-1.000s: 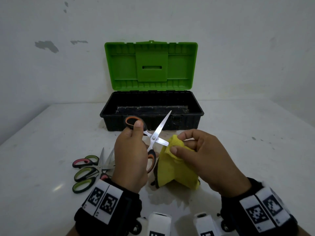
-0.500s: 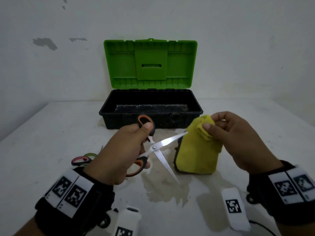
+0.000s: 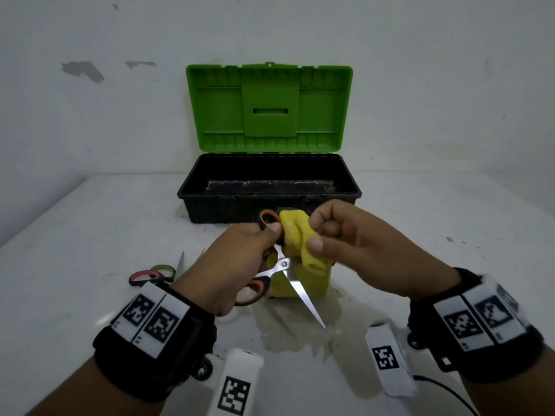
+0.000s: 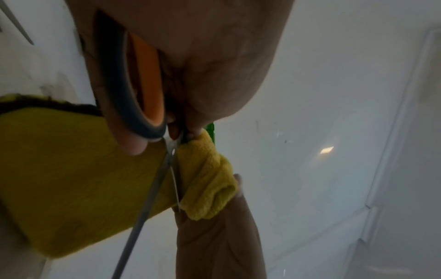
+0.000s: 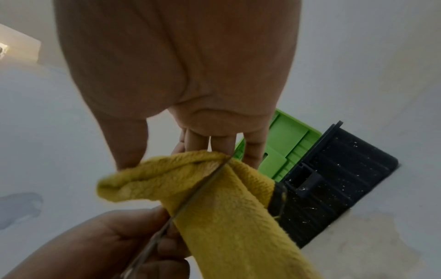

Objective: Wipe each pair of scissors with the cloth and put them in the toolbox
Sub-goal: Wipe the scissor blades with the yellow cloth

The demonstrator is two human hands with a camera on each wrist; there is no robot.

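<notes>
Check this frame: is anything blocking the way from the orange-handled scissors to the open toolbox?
Nothing visible does. The left hand holds the orange-handled scissors just in front of the toolbox, whose green lid stands open. Only the yellow cloth, pinched by the right hand, wraps one blade.

White worktop [image 3: 90,235], a damp stain [image 3: 297,334] near its front edge; white wall [image 3: 420,85] behind, paint chipped [image 3: 82,70].

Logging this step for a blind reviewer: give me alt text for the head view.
The left hand holds open orange-handled scissors while the right hand pinches a yellow cloth round one blade. Behind stands an open toolbox with a green lid; more scissors lie at left.
</notes>
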